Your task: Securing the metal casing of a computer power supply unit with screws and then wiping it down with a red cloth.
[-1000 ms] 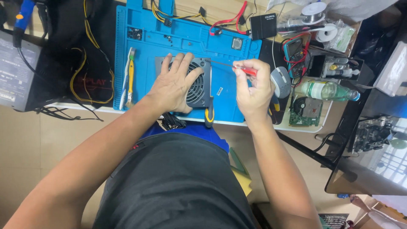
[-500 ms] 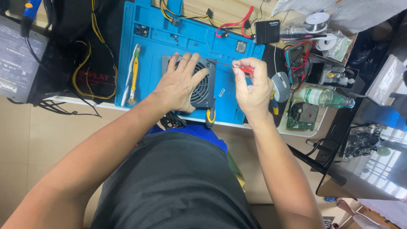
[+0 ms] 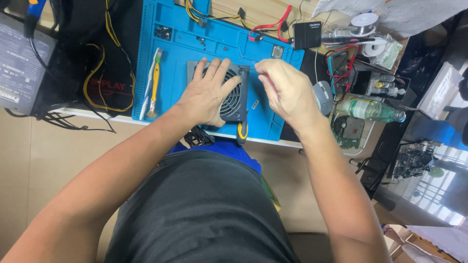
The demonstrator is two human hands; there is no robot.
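Blue work mat (image 3: 175,58) on bench edge, cluttered w/ cables. Black fan (image 3: 233,100) lies flat at mat's front centre. Left hand (image 3: 207,95) spread flat on fan, fingers wide, pinning it; holds nothing.

Right hand (image 3: 287,90) closed narrow on thin tool shaft (image 3: 249,69), tip at fan's upper right corner; handle hidden.

Risks, judged:
- Tip slip off corner → jab at left fingers just beside.
- Fan near bench front; sideways push could shift it off.
- Yellow-handled screwdriver (image 3: 242,130) overhangs edge; elbow knock drops it.
- Small loose part (image 3: 255,103) beside fan could get swept away.
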